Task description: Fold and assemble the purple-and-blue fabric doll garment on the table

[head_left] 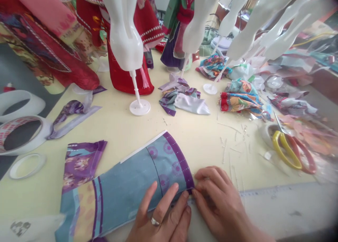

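A blue piece of fabric (126, 178) with a purple border and round flower prints lies across the front of the table. My left hand (163, 213), a ring on one finger, rests on its near edge with fingers stretched out and spread. At the fabric's right corner, my right hand (219, 196) pinches the end of the purple border between thumb and fingers. A white strip shows along the far edge of the cloth. Its left end has a yellow band and a folded purple flowered part (83, 161). What lies under my palms is hidden.
White doll mannequins, one on a round stand (139, 107), and dressed figures stand behind. Yellow and red-handled scissors (286, 150) lie right, near loose bead strands (224, 152) and fabric scraps (185, 97). Tape rolls (25, 132) sit left. A ruler (280, 189) runs along the front right.
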The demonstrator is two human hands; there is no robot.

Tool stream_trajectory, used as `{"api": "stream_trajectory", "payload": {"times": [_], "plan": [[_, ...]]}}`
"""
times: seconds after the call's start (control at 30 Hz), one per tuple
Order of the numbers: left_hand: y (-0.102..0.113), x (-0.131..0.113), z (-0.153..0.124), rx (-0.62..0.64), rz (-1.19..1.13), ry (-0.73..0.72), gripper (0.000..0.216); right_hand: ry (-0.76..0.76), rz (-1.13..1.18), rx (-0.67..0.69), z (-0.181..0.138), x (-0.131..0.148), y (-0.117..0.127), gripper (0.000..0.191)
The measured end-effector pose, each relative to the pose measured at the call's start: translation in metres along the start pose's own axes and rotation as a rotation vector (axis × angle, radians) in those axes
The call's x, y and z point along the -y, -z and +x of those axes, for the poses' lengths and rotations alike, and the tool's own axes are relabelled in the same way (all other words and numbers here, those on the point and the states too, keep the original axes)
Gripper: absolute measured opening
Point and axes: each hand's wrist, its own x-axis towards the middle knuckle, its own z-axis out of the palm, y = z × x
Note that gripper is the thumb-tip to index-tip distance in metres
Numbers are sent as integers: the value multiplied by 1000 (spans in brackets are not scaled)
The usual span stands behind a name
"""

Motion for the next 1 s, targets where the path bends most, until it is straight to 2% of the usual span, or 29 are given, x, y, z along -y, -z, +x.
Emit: {"api": "stream_trajectory", "payload": {"times": [0.17,0.33,0.5,0.73,1.0], "plan": [[-6,0,1,-64,8,-14,26,0,2,2,1,1,1,14],[0,1,3,15,-20,17,27,-5,-14,-8,1,1,1,15],[4,6,5,55,23,-71,28,-9,-14,-6,1,1,0,14],[-11,2,1,-82,29,-20,28,-14,-12,-4,-1,0,0,14],[-1,2,5,30,-29,9,27,-14,-43,-22,-1,0,1,14]]}}
